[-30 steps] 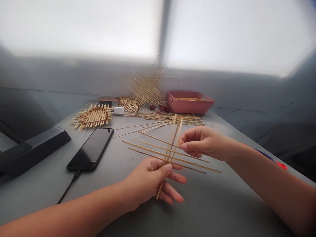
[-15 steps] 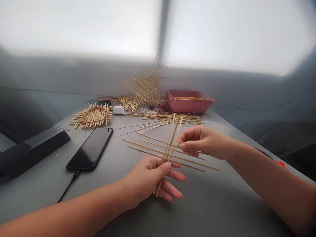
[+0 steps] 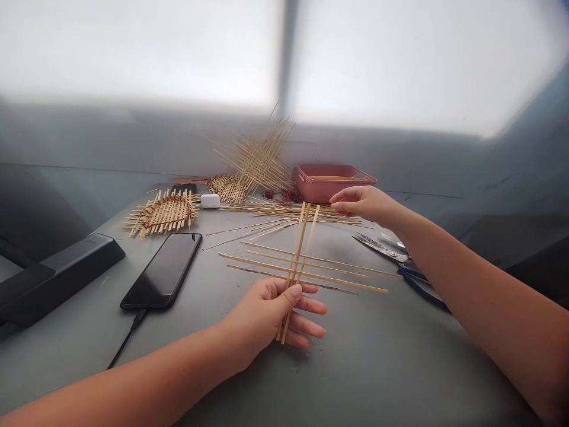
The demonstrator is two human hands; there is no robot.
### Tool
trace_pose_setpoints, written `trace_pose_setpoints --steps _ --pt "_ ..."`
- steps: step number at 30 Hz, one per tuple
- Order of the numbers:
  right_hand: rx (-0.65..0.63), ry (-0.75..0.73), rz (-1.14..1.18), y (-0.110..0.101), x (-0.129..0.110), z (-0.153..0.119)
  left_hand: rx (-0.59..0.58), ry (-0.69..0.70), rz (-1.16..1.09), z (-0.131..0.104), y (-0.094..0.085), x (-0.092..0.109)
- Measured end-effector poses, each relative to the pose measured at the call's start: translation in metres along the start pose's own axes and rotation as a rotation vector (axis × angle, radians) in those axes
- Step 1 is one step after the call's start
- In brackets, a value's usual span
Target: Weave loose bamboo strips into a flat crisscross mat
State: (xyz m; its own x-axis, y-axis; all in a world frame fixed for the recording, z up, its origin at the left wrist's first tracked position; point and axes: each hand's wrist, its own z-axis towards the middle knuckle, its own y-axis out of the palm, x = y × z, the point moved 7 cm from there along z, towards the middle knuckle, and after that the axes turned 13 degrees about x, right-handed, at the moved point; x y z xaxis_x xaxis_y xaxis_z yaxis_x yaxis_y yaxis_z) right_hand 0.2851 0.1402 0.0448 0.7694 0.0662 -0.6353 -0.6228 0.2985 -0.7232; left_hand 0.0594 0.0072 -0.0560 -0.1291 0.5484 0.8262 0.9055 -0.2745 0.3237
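Observation:
A small lattice of bamboo strips [image 3: 306, 267] rises from my left hand [image 3: 284, 311], whose thumb pins the lower ends of the upright strips against the fingers. Several strips cross the uprights from side to side. My right hand [image 3: 355, 201] is away from the lattice, over the right end of a pile of loose strips [image 3: 280, 210] and in front of the pink basket [image 3: 326, 188]. Its thumb and forefinger are apart, with nothing seen between them.
Scissors [image 3: 391, 252] lie beside my right forearm. On the left are a phone [image 3: 164, 270] on a cable, a black stand [image 3: 57, 279] and a woven piece [image 3: 166, 213]. Farther back are a white case [image 3: 210, 201], another woven piece [image 3: 229, 188] and a large lattice [image 3: 262, 157].
My right hand has let go of the lattice and moved up and away toward the loose strips. The scissors have come into sight. My left hand still holds the lattice.

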Motion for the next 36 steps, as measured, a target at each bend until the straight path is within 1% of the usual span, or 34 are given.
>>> trace_pose_setpoints --steps 2,4,8,11,14,17,20,22,27,32,36 --pt "-0.114 -0.121 -0.243 0.005 -0.011 0.011 0.026 0.004 -0.008 -0.001 -0.001 0.001" --pt "-0.207 -0.177 -0.390 0.008 -0.016 0.021 0.040 0.002 -0.013 -0.001 -0.001 0.002" --pt "-0.305 -0.196 -0.445 0.019 -0.012 0.038 0.041 -0.013 -0.037 0.003 0.000 0.001" --pt "-0.350 -0.199 -0.489 0.034 -0.001 0.044 0.026 -0.039 -0.060 0.007 0.002 -0.001" --pt "-0.352 -0.184 -0.540 0.043 0.016 0.050 0.027 -0.069 -0.073 0.008 0.003 -0.003" --pt "-0.323 -0.180 -0.553 0.043 0.027 0.054 0.029 -0.070 -0.073 0.008 0.004 -0.003" --pt "-0.256 -0.192 -0.529 0.036 0.027 0.057 0.021 -0.057 -0.074 0.007 0.004 -0.004" --pt "-0.247 -0.199 -0.499 0.034 0.025 0.057 0.013 -0.046 -0.076 0.008 0.004 -0.004" --pt "-0.306 -0.215 -0.444 0.041 0.026 0.050 0.019 -0.035 -0.070 0.007 0.003 -0.003" --pt "-0.260 -0.260 -0.396 0.043 0.028 0.050 0.043 -0.039 -0.048 0.006 0.002 -0.002" --pt "-0.200 -0.252 -0.417 0.043 0.030 0.056 0.038 -0.042 -0.050 0.007 0.002 -0.004"
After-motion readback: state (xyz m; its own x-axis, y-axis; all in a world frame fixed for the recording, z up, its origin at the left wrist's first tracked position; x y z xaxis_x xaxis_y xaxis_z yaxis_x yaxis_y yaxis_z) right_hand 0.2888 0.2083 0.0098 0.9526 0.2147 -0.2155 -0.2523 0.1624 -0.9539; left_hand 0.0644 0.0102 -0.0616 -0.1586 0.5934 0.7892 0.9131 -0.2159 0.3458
